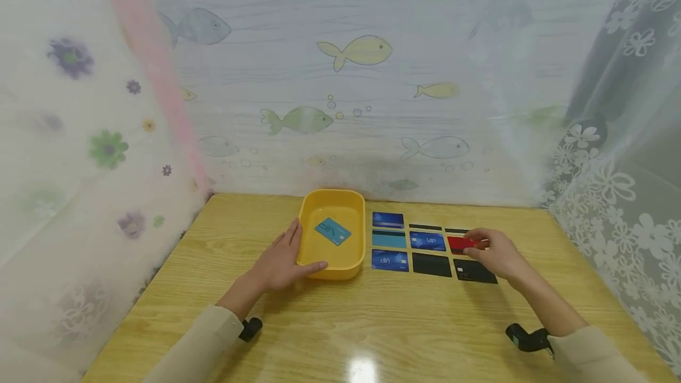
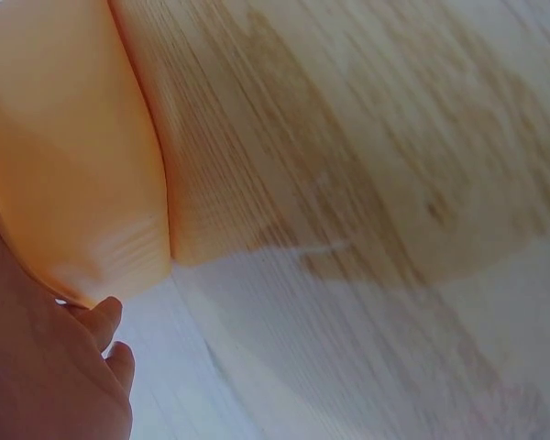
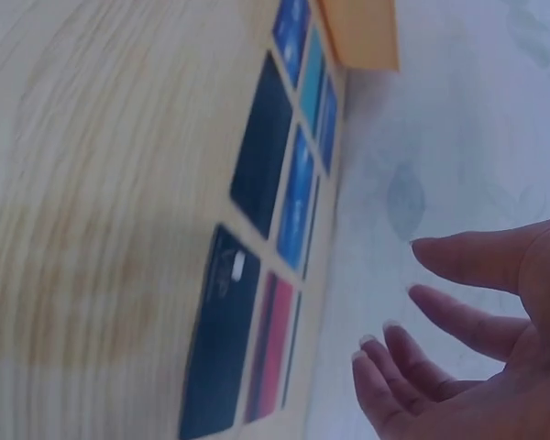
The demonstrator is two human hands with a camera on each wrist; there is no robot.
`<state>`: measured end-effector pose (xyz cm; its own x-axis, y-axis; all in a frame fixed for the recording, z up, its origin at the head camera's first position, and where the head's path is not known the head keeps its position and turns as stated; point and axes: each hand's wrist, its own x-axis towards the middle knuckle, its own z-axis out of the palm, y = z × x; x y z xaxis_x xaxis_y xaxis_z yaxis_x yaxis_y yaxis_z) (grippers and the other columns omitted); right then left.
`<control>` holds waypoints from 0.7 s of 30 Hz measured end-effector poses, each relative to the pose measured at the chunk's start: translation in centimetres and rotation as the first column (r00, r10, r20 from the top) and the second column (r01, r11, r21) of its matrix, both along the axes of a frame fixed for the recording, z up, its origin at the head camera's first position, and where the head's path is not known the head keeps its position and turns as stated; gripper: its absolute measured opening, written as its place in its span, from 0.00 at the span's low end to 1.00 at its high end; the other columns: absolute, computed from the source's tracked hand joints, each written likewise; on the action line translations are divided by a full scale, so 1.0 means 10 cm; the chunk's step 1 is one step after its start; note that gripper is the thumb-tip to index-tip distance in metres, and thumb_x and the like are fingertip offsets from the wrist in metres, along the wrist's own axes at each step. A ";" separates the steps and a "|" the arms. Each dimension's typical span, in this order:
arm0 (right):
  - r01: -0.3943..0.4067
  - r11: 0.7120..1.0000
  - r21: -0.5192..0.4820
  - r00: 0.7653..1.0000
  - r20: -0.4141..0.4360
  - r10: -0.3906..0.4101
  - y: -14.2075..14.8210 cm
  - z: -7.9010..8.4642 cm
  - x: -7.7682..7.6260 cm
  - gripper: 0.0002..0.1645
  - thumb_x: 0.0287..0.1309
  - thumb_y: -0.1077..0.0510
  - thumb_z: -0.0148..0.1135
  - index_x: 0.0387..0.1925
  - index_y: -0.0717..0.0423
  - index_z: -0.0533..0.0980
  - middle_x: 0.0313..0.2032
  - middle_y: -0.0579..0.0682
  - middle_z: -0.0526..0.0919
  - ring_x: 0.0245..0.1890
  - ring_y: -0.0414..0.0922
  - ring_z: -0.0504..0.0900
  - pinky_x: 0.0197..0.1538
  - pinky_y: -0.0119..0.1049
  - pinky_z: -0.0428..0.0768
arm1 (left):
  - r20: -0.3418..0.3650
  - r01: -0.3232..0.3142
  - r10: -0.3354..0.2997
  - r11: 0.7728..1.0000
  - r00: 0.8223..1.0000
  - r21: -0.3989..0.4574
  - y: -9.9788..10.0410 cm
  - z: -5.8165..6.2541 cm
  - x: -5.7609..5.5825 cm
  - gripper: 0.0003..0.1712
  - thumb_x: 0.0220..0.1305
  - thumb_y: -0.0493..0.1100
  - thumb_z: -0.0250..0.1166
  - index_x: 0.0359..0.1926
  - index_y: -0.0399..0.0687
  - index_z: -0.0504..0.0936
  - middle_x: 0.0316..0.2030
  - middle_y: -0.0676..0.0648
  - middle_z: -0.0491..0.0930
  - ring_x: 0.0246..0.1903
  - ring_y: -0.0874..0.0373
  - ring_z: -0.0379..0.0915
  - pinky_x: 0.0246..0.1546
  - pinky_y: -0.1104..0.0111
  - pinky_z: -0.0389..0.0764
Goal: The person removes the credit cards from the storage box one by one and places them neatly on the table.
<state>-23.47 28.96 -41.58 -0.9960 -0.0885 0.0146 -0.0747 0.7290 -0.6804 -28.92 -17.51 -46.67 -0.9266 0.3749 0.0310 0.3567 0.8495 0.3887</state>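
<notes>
My left hand (image 1: 280,260) rests against the left side of a yellow plastic tray (image 1: 340,273), its thumb along the near rim and its fingers stretched along the outer wall. Inside the tray lies a teal VIP card (image 1: 333,231). Over the right column of cards hovers my right hand (image 1: 497,253), thumb and fingers apart around a red card (image 1: 460,245) with a dark stripe. In the right wrist view, nothing shows between those loosely bent fingers (image 3: 467,257). Nearest below that hand is a black VIP card (image 1: 475,271).
Right of the tray, several cards lie in rows: blue VIP cards (image 1: 427,241), a light blue striped card (image 1: 389,239), a plain black card (image 1: 431,265). Behind the wooden table (image 1: 319,324) hangs a fish-patterned curtain (image 1: 367,135); a lace curtain (image 1: 606,194) borders the right.
</notes>
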 end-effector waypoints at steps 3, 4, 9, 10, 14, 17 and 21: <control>-0.020 1.000 -0.018 1.000 -0.006 0.020 -0.12 0.03 -0.04 0.25 0.68 0.63 0.62 0.61 0.75 0.72 0.57 0.74 0.76 0.53 0.66 0.79 0.49 0.54 0.85 | 0.002 0.002 -0.002 1.000 1.000 0.000 0.00 0.00 0.01 0.75 0.54 0.89 0.49 0.81 0.37 0.39 0.82 0.38 0.37 0.78 0.37 0.43 0.74 0.42 0.56; -0.027 0.999 -0.021 1.000 -0.008 0.027 -0.16 0.04 -0.05 0.25 0.68 0.62 0.63 0.61 0.74 0.72 0.57 0.74 0.76 0.52 0.66 0.79 0.49 0.53 0.85 | 0.002 0.003 -0.003 1.000 1.000 0.000 0.00 0.00 0.00 0.75 0.54 0.89 0.49 0.81 0.37 0.39 0.82 0.38 0.37 0.78 0.37 0.43 0.74 0.42 0.56; -0.077 0.996 -0.038 0.997 -0.015 0.077 -0.36 0.08 -0.09 0.27 0.69 0.60 0.63 0.63 0.72 0.72 0.59 0.72 0.76 0.54 0.64 0.79 0.51 0.54 0.84 | 0.002 0.007 -0.007 1.000 1.000 -0.002 -0.01 -0.01 -0.01 0.75 0.55 0.89 0.49 0.82 0.38 0.38 0.82 0.39 0.36 0.79 0.38 0.42 0.74 0.42 0.55; -0.091 0.995 -0.036 0.996 -0.019 0.090 -0.40 0.09 -0.10 0.27 0.69 0.60 0.63 0.63 0.72 0.72 0.59 0.71 0.76 0.54 0.64 0.78 0.51 0.54 0.84 | 0.003 0.007 -0.007 1.000 1.000 -0.002 0.00 -0.01 -0.01 0.75 0.55 0.89 0.49 0.82 0.38 0.38 0.82 0.39 0.36 0.79 0.38 0.42 0.74 0.43 0.55; -0.138 0.990 -0.037 0.990 -0.035 0.136 -0.53 0.09 -0.15 0.25 0.70 0.60 0.63 0.63 0.69 0.73 0.59 0.69 0.77 0.55 0.63 0.78 0.50 0.53 0.84 | 0.003 0.005 -0.005 1.000 1.000 -0.003 0.00 0.00 0.00 0.76 0.54 0.89 0.49 0.82 0.38 0.38 0.82 0.40 0.36 0.79 0.38 0.42 0.75 0.44 0.55; -0.160 0.986 -0.046 0.987 -0.042 0.158 -0.61 0.10 -0.19 0.25 0.70 0.60 0.63 0.63 0.68 0.73 0.59 0.68 0.77 0.55 0.62 0.78 0.50 0.52 0.83 | 0.001 0.003 -0.003 1.000 1.000 -0.006 0.00 -0.01 -0.01 0.76 0.54 0.89 0.48 0.82 0.38 0.38 0.82 0.40 0.36 0.79 0.39 0.42 0.75 0.44 0.54; -0.179 0.982 -0.059 0.983 -0.043 0.177 -0.73 0.11 -0.23 0.26 0.70 0.60 0.62 0.65 0.68 0.72 0.60 0.67 0.77 0.56 0.62 0.77 0.52 0.53 0.83 | 0.002 0.001 -0.001 1.000 1.000 -0.010 -0.01 -0.02 -0.01 0.76 0.54 0.89 0.48 0.82 0.38 0.38 0.82 0.40 0.36 0.79 0.39 0.42 0.75 0.45 0.54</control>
<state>-25.75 21.68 -40.49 -0.9631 -0.2618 0.0630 -0.2259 0.6579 -0.7184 -29.07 -17.60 -46.85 -0.9261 0.3765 0.0252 0.3571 0.8528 0.3811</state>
